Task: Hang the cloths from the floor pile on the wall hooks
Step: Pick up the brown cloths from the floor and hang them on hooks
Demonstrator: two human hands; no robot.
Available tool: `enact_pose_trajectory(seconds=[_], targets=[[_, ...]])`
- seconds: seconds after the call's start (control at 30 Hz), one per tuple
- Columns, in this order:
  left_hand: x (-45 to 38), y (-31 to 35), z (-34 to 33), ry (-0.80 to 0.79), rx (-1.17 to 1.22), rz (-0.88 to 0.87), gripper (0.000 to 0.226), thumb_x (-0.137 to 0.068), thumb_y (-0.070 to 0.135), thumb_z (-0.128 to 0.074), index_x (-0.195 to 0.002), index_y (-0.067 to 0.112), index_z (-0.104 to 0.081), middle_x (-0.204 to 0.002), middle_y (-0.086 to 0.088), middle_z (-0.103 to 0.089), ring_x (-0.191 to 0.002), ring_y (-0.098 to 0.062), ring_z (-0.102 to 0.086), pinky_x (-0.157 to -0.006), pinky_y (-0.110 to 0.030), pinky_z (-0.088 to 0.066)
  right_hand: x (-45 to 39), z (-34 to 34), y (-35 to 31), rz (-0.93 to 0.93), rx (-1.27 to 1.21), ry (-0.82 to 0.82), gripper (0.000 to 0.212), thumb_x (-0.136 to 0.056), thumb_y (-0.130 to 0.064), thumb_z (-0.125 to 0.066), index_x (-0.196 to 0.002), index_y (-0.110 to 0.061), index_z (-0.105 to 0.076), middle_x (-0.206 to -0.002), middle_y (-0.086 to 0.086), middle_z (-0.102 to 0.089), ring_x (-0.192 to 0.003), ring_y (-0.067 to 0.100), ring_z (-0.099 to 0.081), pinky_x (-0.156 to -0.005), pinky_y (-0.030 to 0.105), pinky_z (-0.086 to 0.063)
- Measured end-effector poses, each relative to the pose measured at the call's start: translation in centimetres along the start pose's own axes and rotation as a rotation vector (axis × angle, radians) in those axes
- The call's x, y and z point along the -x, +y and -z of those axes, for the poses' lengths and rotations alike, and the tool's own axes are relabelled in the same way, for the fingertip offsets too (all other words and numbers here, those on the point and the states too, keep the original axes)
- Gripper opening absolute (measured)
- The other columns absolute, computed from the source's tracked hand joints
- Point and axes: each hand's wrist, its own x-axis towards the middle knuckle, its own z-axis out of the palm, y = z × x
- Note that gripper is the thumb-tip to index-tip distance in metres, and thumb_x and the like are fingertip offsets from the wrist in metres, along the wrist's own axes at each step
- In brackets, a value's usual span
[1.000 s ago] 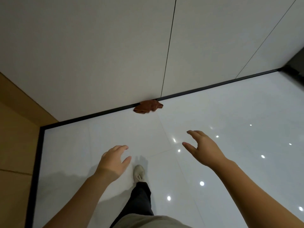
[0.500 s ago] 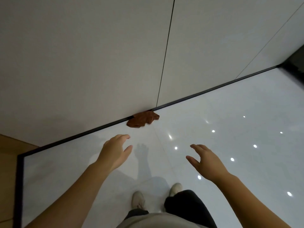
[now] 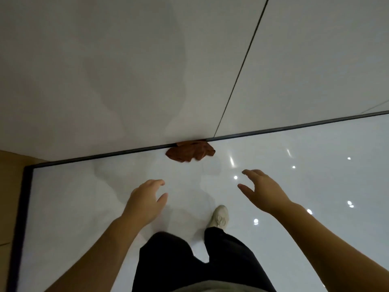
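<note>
A crumpled rust-brown cloth (image 3: 190,152) lay on the glossy white floor (image 3: 84,197), pressed against the dark strip at the foot of the pale wall (image 3: 126,70). Both hands reached out in the air nearer the person than the cloth, touching nothing. The left hand (image 3: 145,202) and the right hand (image 3: 264,189) had relaxed, spread fingers, holding nothing. One pale shoe (image 3: 219,217) stood between them.

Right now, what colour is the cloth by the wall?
Rust brown, plain; the cloth shows best in the head view.
</note>
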Motion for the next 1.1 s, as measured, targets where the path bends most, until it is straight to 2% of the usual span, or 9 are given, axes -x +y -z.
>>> enact_pose_trajectory(seconds=[0.23, 0.4, 0.53, 0.7, 0.83, 1.0, 1.03, 1.1], targets=[[-12.1, -2.0, -3.6, -0.064, -0.003, 0.058, 0.042, -0.094, 0.030, -0.051, -0.134, 0.017, -0.048, -0.136, 0.000, -0.052, -0.121, -0.019, -0.050, -0.101, -0.031, -0.040, -14.0, -2.8, 1.9, -0.049, 0.083, -0.157, 0.053, -0.095, -0.040, -0.049, -0.142, -0.019, -0.038, -0.143, 0.004, -0.044, -0.123, 0.022, -0.050, -0.102, 0.032, -0.041], [-23.2, -6.0, -7.7, -0.090, -0.050, 0.011, 0.042, -0.094, 0.029, -0.051, -0.134, 0.018, -0.048, -0.134, 0.000, -0.053, -0.120, -0.017, -0.051, -0.099, -0.030, -0.041, -24.0, -9.5, 4.5, -0.166, 0.071, -0.205, 0.052, -0.094, -0.038, -0.050, -0.141, -0.018, -0.039, -0.140, 0.006, -0.047, -0.123, 0.023, -0.050, -0.103, 0.033, -0.040], [-31.7, -9.1, -12.7, -0.056, -0.110, -0.004, 0.043, -0.092, 0.028, -0.054, -0.133, 0.017, -0.048, -0.133, -0.002, -0.055, -0.118, -0.020, -0.053, -0.098, -0.033, -0.044, -33.9, -16.4, 7.3, -0.167, 0.087, -0.218, 0.055, -0.094, -0.039, -0.050, -0.142, -0.017, -0.037, -0.142, 0.008, -0.046, -0.126, 0.025, -0.048, -0.104, 0.035, -0.038], [-41.1, -13.4, -21.2, -0.037, -0.189, -0.048, 0.045, -0.092, 0.030, -0.054, -0.134, 0.015, -0.048, -0.133, -0.003, -0.055, -0.118, -0.020, -0.054, -0.098, -0.032, -0.041, -46.6, -25.9, 9.7, -0.061, 0.155, -0.228, 0.060, -0.093, -0.042, -0.052, -0.144, -0.019, -0.031, -0.141, 0.011, -0.045, -0.121, 0.029, -0.051, -0.099, 0.037, -0.043], [-47.1, -16.7, -28.6, -0.042, -0.210, -0.051, 0.042, -0.092, 0.029, -0.055, -0.131, 0.015, -0.049, -0.130, -0.005, -0.057, -0.112, -0.023, -0.056, -0.096, -0.034, -0.041, -55.2, -33.3, 10.8, 0.087, 0.159, -0.165, 0.048, -0.092, -0.037, -0.053, -0.136, -0.021, -0.038, -0.133, 0.010, -0.050, -0.109, 0.030, -0.056, -0.087, 0.034, -0.045], [-50.8, -19.2, -34.0, -0.034, -0.182, -0.006, 0.040, -0.093, 0.028, -0.055, -0.131, 0.017, -0.049, -0.132, -0.004, -0.055, -0.114, -0.024, -0.055, -0.096, -0.033, -0.042, -62.2, -38.4, 10.6, 0.165, 0.229, -0.077, 0.068, -0.089, -0.040, -0.056, -0.146, -0.023, -0.022, -0.145, 0.009, -0.037, -0.126, 0.033, -0.044, -0.101, 0.044, -0.044], [-51.0, -19.5, -34.6, -0.040, -0.181, -0.008, 0.040, -0.093, 0.027, -0.055, -0.131, 0.017, -0.049, -0.133, -0.004, -0.055, -0.116, -0.023, -0.055, -0.096, -0.032, -0.042, -63.1, -38.9, 10.6, 0.163, 0.242, -0.088, 0.067, -0.090, -0.041, -0.056, -0.146, -0.022, -0.023, -0.144, 0.010, -0.038, -0.126, 0.033, -0.044, -0.101, 0.044, -0.043], [-51.0, -20.2, -35.2, -0.035, -0.180, -0.021, 0.041, -0.092, 0.025, -0.056, -0.132, 0.017, -0.049, -0.132, -0.003, -0.055, -0.116, -0.022, -0.055, -0.096, -0.030, -0.041, -64.3, -39.7, 10.5, 0.168, 0.237, -0.108, 0.051, -0.092, -0.035, -0.053, -0.138, -0.018, -0.039, -0.136, 0.011, -0.049, -0.119, 0.033, -0.050, -0.099, 0.041, -0.045]])
